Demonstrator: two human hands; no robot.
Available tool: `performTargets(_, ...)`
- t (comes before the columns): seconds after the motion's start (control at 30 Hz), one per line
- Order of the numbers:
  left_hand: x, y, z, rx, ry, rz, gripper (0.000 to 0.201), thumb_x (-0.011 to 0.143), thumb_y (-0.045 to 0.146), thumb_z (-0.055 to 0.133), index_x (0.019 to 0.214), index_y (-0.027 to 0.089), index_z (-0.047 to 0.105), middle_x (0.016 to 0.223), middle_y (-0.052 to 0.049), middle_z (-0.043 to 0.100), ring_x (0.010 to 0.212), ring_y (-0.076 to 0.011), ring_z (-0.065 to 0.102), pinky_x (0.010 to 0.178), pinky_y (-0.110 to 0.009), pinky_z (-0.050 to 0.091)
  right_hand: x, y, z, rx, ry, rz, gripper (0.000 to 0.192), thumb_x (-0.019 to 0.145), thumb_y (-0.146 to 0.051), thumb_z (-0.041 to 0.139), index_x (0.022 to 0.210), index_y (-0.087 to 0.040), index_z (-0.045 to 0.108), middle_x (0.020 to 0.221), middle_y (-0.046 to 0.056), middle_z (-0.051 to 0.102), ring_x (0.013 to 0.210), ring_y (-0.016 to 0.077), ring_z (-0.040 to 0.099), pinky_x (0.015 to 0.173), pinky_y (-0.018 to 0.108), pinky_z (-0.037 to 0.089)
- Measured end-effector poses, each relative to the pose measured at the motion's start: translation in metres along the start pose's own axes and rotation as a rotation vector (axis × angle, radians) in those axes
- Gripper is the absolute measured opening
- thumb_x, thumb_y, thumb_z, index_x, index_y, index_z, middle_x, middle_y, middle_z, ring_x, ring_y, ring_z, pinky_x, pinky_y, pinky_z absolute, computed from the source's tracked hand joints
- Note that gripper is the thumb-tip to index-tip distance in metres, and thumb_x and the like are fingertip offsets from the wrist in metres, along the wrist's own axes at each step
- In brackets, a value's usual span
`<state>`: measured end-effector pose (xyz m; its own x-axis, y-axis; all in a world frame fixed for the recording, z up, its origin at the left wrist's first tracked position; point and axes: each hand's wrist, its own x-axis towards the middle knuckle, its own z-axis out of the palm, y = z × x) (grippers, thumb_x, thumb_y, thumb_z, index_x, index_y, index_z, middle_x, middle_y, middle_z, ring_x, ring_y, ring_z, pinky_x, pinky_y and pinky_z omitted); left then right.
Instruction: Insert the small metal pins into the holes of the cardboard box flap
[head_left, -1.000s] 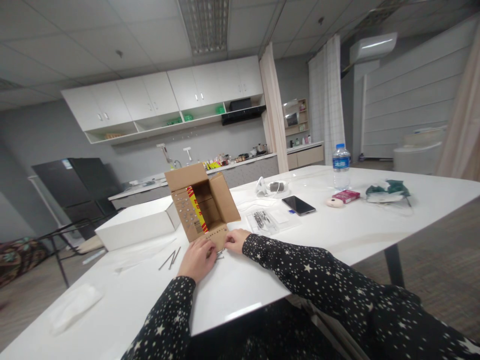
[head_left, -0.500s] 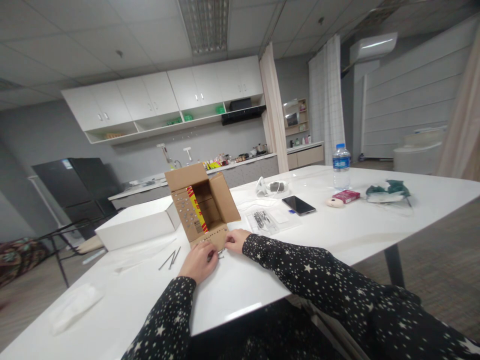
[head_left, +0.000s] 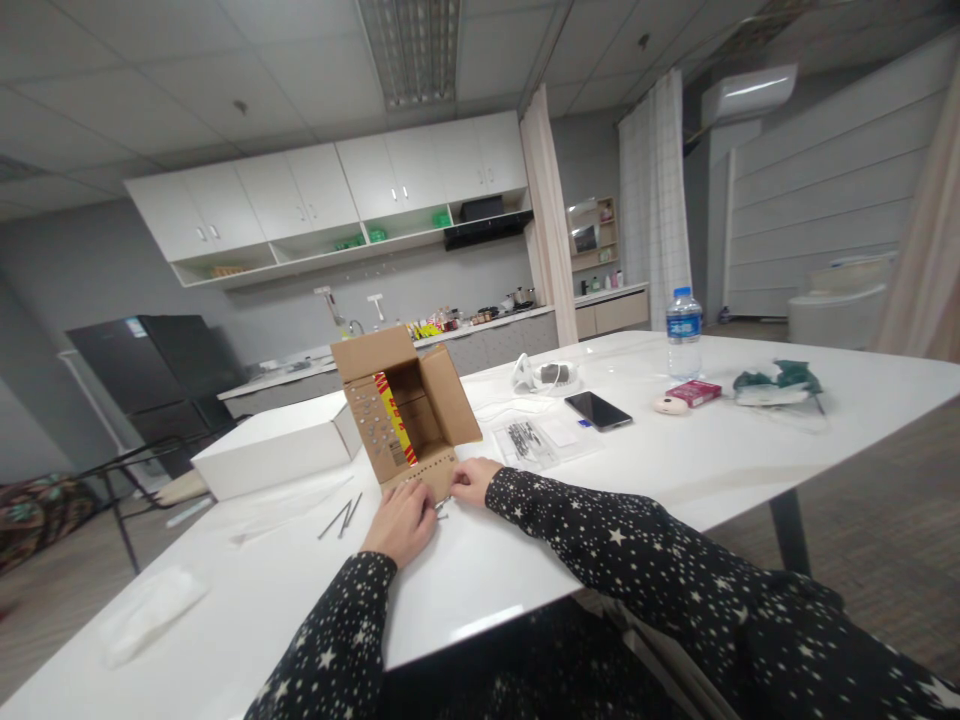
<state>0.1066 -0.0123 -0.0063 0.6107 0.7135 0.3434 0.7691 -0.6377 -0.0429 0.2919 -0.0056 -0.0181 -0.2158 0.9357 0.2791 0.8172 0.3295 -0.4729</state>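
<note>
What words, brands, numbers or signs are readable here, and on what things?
No text reads with certainty.
Bottle label: white characters, too blurred.
Yellow tape on the cardboard box: red marks, unreadable.
Red packet: print too small.
Fridge sticker: too small.

Left hand (head_left: pixel 403 522) palm down, fingers forward. Right hand (head_left: pixel 474 481) just beside it, fingers curled; grip unclear. Left forearm (head_left: pixel 334 630) angles up-right, right forearm (head_left: pixel 600 535) angles up-left.
</note>
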Motion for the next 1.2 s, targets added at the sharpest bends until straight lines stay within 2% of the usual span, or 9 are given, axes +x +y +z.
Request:
performTargets(0.5, 0.0007, 0.0054, 0.0097, 0.242, -0.011, -0.008, 0.023, 0.083, 0.026, 0.034, 0.09, 0.015, 0.053, 0.099, -0.011, 0.057, 0.098, -0.0248, 0.048, 0.085, -0.039, 0.029, 0.0014, 0.004, 0.0052, 0.002, 0.036, -0.034, 0.023, 0.073, -0.034, 0.052, 0.084, -0.023, 0.069, 0.078, 0.0, 0.068, 0.071, 0.0146, 0.059, 0.059, 0.023, 0.039)
performTargets(0.7, -0.0002, 0.0073, 0.0056, 0.213, 0.014, 0.017, 0.026, 0.086, 0.027, 0.027, 0.086, 0.017, 0.052, 0.094, -0.009, 0.057, 0.092, -0.0225, 0.049, 0.082, -0.038, 0.03, 0.0026, 0.0042, 0.0046, 0.006, 0.027, -0.032, 0.024, 0.073, -0.035, 0.053, 0.085, -0.022, 0.07, 0.078, 0.001, 0.067, 0.07, 0.014, 0.058, 0.059, 0.022, 0.039)
performTargets(0.9, -0.0007, 0.0082, 0.0019, 0.146, -0.019, 0.034, 0.017, 0.082, 0.026, 0.035, 0.082, 0.018, 0.05, 0.093, -0.007, 0.056, 0.091, -0.0218, 0.049, 0.082, -0.037, 0.031, 0.0012, 0.0031, 0.0026, 0.005, 0.015, -0.028, 0.025, 0.073, -0.034, 0.052, 0.087, -0.023, 0.069, 0.08, 0.001, 0.067, 0.07, 0.0134, 0.058, 0.061, 0.023, 0.04)
performTargets(1.2, -0.0004, 0.0058, 0.0076, 0.111, -0.016, 0.033, 0.022, 0.084, 0.025, 0.031, 0.085, 0.017, 0.051, 0.096, -0.009, 0.057, 0.093, -0.0226, 0.049, 0.083, -0.039, 0.032, -0.0001, 0.0016, 0.0011, 0.016, 0.009, -0.028, 0.024, 0.073, -0.033, 0.053, 0.085, -0.021, 0.07, 0.077, 0.001, 0.067, 0.071, 0.0141, 0.058, 0.059, 0.022, 0.039)
